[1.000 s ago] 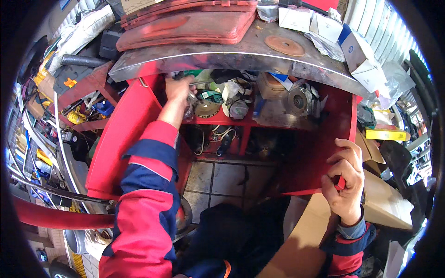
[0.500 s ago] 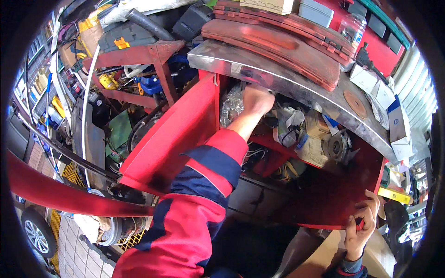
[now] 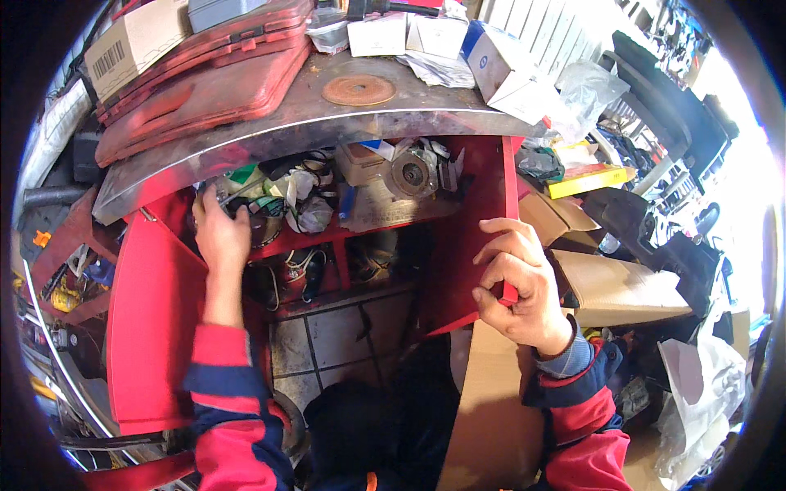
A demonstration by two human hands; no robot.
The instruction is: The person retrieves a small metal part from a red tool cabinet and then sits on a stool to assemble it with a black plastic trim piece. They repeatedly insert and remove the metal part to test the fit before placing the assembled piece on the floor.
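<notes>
A red metal cabinet (image 3: 307,240) stands open in front of me, its shelf crowded with small parts and plastic wrapping. My left hand (image 3: 221,233) reaches into the shelf's left end beside crumpled clear and green plastic bags (image 3: 299,200). Its thumb and fingers close around something thin and greyish that I cannot make out. My right hand (image 3: 524,286) is curled over the edge of the right cabinet door (image 3: 467,237). Further right on the shelf, a round grinding disc (image 3: 411,173) leans by a worn cardboard box (image 3: 385,206).
The left cabinet door (image 3: 155,327) swings out toward me. On the metal top lie red tool cases (image 3: 205,98), a brown disc (image 3: 359,89) and white boxes (image 3: 508,74). Cardboard boxes (image 3: 618,286) and a yellow box (image 3: 589,180) crowd the right side.
The view has swung right and closer to the cabinet. My left hand remains at the shelf's left part, its fist now loosened around something. My right hand stays at the right door's edge.
</notes>
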